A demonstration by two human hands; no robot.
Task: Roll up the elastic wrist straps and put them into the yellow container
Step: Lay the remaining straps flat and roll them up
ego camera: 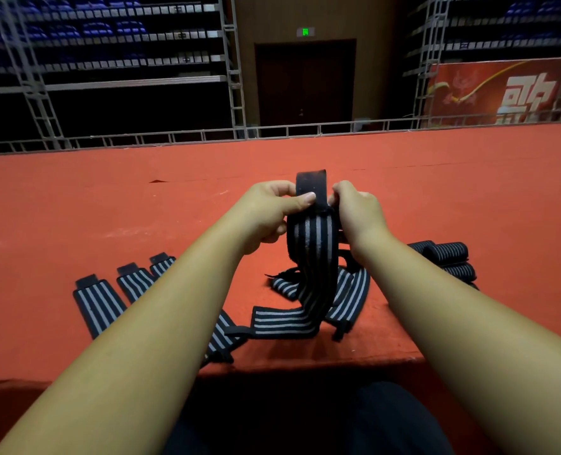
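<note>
I hold a black and grey striped elastic wrist strap (pixel 312 244) upright above the red surface. My left hand (pixel 269 211) pinches its black top end with thumb on the front. My right hand (pixel 354 208) grips the same end from the right side. The strap's tail hangs down and lies curled on the red surface among other loose straps (pixel 348 293). Three flat straps (pixel 98 307) lie in a row at the left, partly under my left forearm. Rolled-up straps (pixel 446 257) sit at the right, behind my right forearm. No yellow container is in view.
The red carpeted platform (pixel 469 192) stretches far ahead and to both sides, with its front edge (pixel 305 366) just before my lap. A metal rail, scaffold stands and a dark doorway lie beyond the platform's far edge.
</note>
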